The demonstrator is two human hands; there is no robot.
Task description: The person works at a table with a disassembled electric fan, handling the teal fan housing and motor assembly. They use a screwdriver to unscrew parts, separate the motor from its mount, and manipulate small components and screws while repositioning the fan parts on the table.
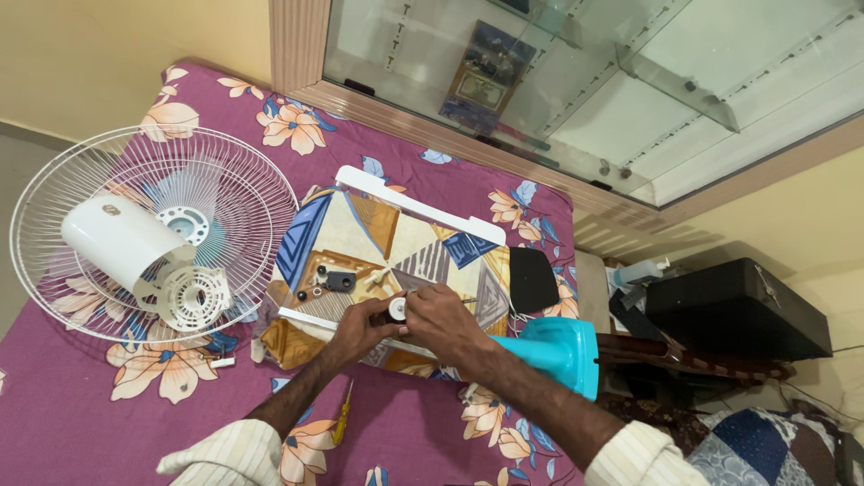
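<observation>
Both hands meet over a patterned cloth (pixel 396 236) spread on the bed, pinching one small white round part (pixel 397 309) between them. The left hand (pixel 360 326) is curled with fingertips closed on the part's left edge; the right hand (pixel 438 317) is closed over it from the right and top, hiding most of it. The part looks like a short white disc or cap with a darker centre; finer detail too small to tell. It sits low-centre on the cloth, just above the cloth's near edge. On the cloth left of the hands: one dark grey block-shaped piece (pixel 339 281) and about three small dark bits (pixel 309 290). One white wire fan guard (pixel 153 229) with one white motor housing (pixel 121 241) lies left on the purple floral bedsheet (pixel 81 423). One turquoise fan base (pixel 558 351) right of the hands. One yellow-handled screwdriver (pixel 343 414) near the left forearm.
</observation>
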